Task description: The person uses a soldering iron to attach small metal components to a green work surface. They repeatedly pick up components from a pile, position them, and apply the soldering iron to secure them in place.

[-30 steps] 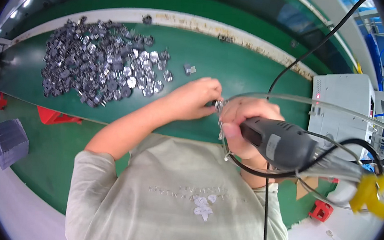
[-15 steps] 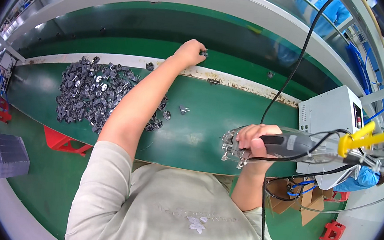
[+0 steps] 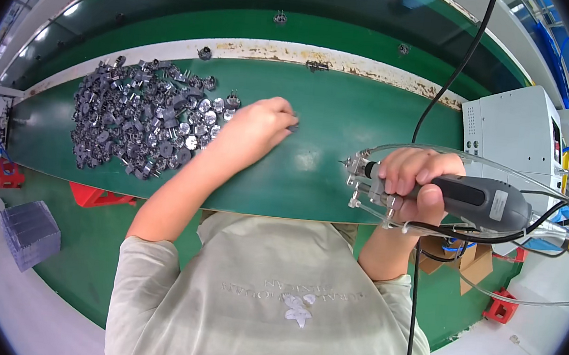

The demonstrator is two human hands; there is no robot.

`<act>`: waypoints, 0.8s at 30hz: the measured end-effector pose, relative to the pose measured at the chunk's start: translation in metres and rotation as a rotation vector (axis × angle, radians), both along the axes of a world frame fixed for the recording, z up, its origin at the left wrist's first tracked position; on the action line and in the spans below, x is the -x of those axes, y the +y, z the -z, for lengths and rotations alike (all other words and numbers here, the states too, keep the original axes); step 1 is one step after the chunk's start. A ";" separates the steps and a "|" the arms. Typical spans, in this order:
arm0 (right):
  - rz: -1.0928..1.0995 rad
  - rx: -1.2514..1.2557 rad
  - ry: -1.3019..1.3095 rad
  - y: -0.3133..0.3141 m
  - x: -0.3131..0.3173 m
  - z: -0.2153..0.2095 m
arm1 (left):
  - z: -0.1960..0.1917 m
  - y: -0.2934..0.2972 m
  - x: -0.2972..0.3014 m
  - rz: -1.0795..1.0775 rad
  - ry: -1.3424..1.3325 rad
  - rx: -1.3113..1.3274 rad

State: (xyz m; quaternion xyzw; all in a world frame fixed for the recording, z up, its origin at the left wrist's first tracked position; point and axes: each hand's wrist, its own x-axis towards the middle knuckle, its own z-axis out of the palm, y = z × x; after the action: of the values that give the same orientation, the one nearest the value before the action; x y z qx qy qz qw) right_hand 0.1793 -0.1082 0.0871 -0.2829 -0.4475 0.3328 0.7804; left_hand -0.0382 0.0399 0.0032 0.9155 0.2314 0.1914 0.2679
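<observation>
My left hand [image 3: 256, 132] is over the green table [image 3: 296, 199], its fingers closed around a small dark plug part [image 3: 294, 128], mostly hidden by the fingertips. Just left of it spreads a heap of dark grey plug parts [image 3: 133, 111], some with metal prongs and some with shiny round faces. In my right hand [image 3: 422, 173] is a grey and black electric screwdriver [image 3: 494, 201], held sideways with its bit pointing left above the table. Clear tubes and metal fittings surround the screwdriver's tip.
Behind a worn white ledge [image 3: 255, 50] runs a green conveyor belt [image 3: 352, 44], bearing a plug part [image 3: 281, 17] and another small part [image 3: 403, 48]. One part [image 3: 205, 53] rests on the ledge. A white machine [image 3: 515, 131] stands at right; a black cable [image 3: 455, 74] hangs nearby.
My left hand has come back from the belt, leaving a plug part there, and closed on the loose part on the table. The view has shifted; my right hand still holds the screwdriver.
</observation>
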 end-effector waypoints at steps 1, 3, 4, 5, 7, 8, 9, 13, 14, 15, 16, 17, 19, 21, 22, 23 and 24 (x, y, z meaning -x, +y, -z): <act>-0.002 0.009 -0.005 0.000 0.000 -0.001 | 0.006 -0.009 -0.009 0.005 -0.075 -0.057; -0.012 0.011 0.000 0.000 0.000 0.000 | 0.012 -0.027 -0.017 -0.004 -0.148 -0.106; -0.009 0.008 -0.007 0.001 0.000 0.001 | 0.013 -0.029 -0.016 0.024 -0.147 -0.140; -0.006 0.005 -0.014 0.001 0.000 0.001 | 0.014 -0.032 -0.015 0.052 -0.146 -0.173; -0.005 -0.002 -0.017 0.001 0.000 0.000 | 0.015 -0.033 -0.012 0.080 -0.133 -0.151; -0.006 -0.006 -0.012 0.001 0.001 0.000 | 0.014 -0.031 -0.011 0.080 -0.121 -0.096; -0.006 -0.010 -0.008 0.001 0.001 -0.001 | 0.013 -0.031 -0.010 0.081 -0.109 -0.040; -0.009 -0.005 -0.034 0.001 0.007 -0.002 | 0.009 -0.033 -0.016 -0.009 -0.142 0.074; -0.012 -0.009 -0.052 0.001 0.008 -0.001 | 0.017 -0.031 -0.016 0.015 -0.133 0.057; -0.015 -0.013 -0.070 0.001 0.008 0.000 | 0.021 -0.030 -0.015 0.039 -0.124 0.040; -0.020 -0.030 -0.096 0.001 0.008 0.002 | 0.021 -0.034 -0.016 0.053 -0.114 0.066; -0.015 -0.028 -0.104 0.002 0.009 0.002 | 0.019 -0.038 -0.017 0.067 -0.103 0.091; -0.011 -0.026 -0.116 0.004 0.011 0.002 | 0.017 -0.044 -0.019 0.079 -0.098 0.108; -0.034 -0.042 -0.146 0.005 0.007 0.011 | 0.018 -0.046 -0.020 0.075 -0.110 0.091; -0.034 -0.043 -0.138 0.006 0.007 0.014 | 0.018 -0.046 -0.020 0.072 -0.107 0.098; -0.035 -0.043 -0.129 0.007 0.008 0.016 | 0.019 -0.046 -0.020 0.068 -0.104 0.105; -0.037 -0.042 -0.127 0.007 0.008 0.017 | 0.019 -0.045 -0.020 0.064 -0.101 0.111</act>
State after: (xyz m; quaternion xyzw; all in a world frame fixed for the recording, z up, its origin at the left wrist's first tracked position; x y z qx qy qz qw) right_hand 0.1711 -0.1010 0.0705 -0.2790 -0.5082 0.3189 0.7498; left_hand -0.0186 -0.0055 -0.0161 0.8954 0.1983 0.2154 0.3356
